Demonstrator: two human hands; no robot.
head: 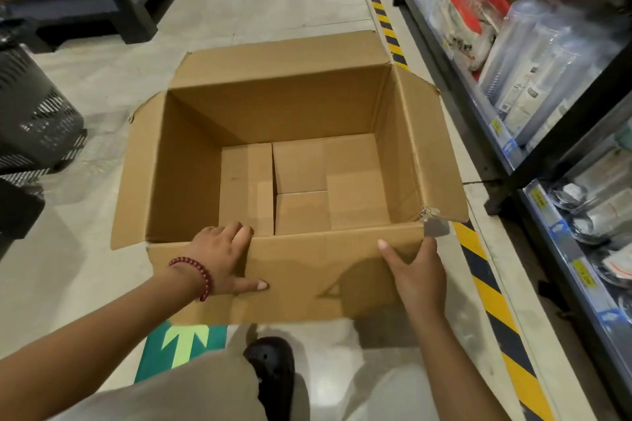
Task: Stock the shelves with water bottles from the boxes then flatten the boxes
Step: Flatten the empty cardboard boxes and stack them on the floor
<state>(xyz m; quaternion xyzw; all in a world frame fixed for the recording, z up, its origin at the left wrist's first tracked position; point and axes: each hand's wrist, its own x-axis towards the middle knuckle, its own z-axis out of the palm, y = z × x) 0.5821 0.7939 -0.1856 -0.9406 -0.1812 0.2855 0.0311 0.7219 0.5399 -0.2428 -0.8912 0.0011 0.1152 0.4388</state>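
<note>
An empty brown cardboard box (191, 161) stands open on the floor in front of me, all its top flaps folded outward. Nothing lies inside but the folded bottom flaps. My left hand (222, 256) grips the near wall's top edge at the left, fingers curled over the rim into the box and thumb stretched along the near flap. My right hand (417, 270) rests on the near flap at the right with fingers straight and spread. No water bottles show in the box.
Dark metal shelves (506, 133) with packaged goods run along the right, bordered by yellow-black floor tape (489, 297). A black plastic basket (37, 120) stands at the left. A green arrow floor sticker (181, 345) and my dark shoe (273, 372) lie below the box.
</note>
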